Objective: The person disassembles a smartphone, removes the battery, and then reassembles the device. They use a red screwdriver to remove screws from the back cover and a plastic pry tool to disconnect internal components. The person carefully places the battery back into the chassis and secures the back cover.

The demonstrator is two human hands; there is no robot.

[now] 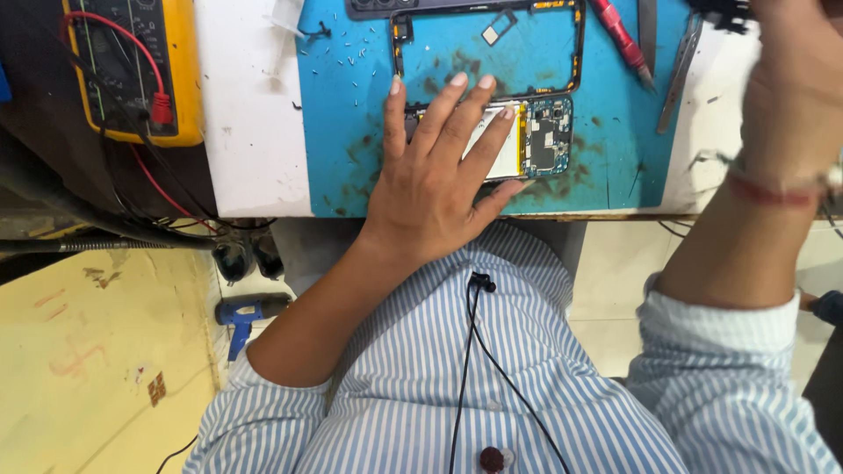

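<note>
Opened phone [527,140] lies on the blue mat [338,114] near the bench [250,132] front edge, largely hidden under the flat, spread-fingered left hand [439,175]. Right hand [795,79] is raised at the frame's right edge, fingers cut off; grip cannot be told. Black frame [575,53] sits just beyond the phone.

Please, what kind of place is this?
Probably a phone repair bench: an opened phone under the left hand on a blue mat, a multimeter, and tweezers.
</note>
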